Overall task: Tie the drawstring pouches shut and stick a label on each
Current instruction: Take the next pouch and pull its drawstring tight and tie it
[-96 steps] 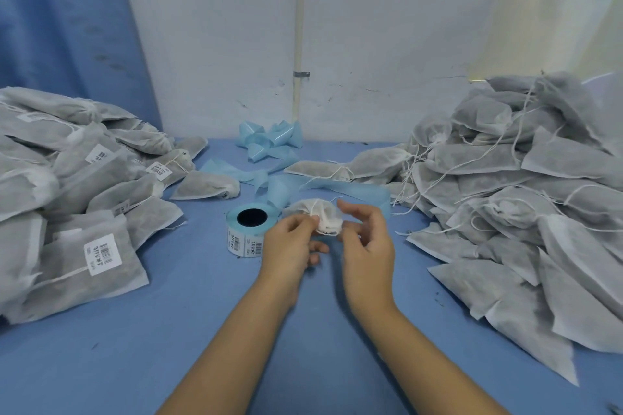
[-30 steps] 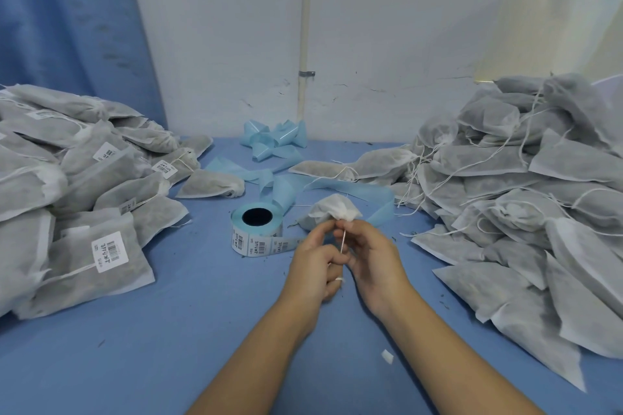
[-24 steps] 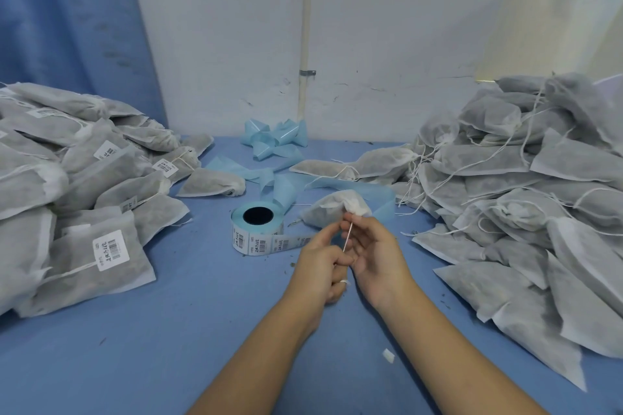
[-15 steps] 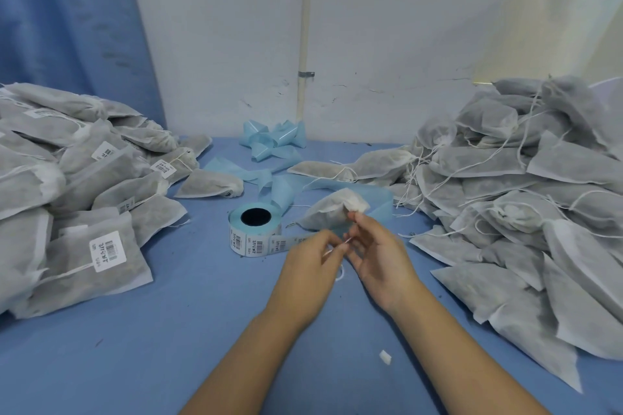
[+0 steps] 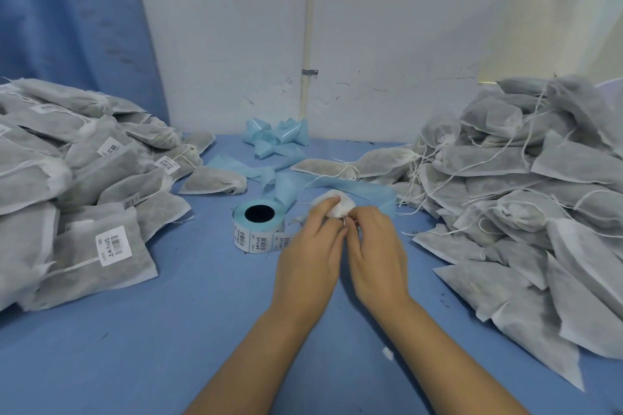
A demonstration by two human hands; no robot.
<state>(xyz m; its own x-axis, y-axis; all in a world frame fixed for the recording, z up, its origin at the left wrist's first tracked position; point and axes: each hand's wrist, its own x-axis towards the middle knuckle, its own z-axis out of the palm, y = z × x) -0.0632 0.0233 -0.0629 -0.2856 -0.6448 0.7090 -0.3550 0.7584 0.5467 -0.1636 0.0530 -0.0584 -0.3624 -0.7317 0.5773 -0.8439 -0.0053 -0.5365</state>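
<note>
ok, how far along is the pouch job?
Done: labelled pile on the left. In hand: left hand and right hand pinch one pouch at its gathered neck, no label visible on it. Left: the unlabelled pile on the right, with loose strings; label roll nearby.

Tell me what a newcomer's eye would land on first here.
Two heaps of pouches flank the blue table: the labelled pile on the left, the unlabelled pile with loose strings on the right. Between them, the left hand and right hand pinch a white pouch beside the label roll.
</note>
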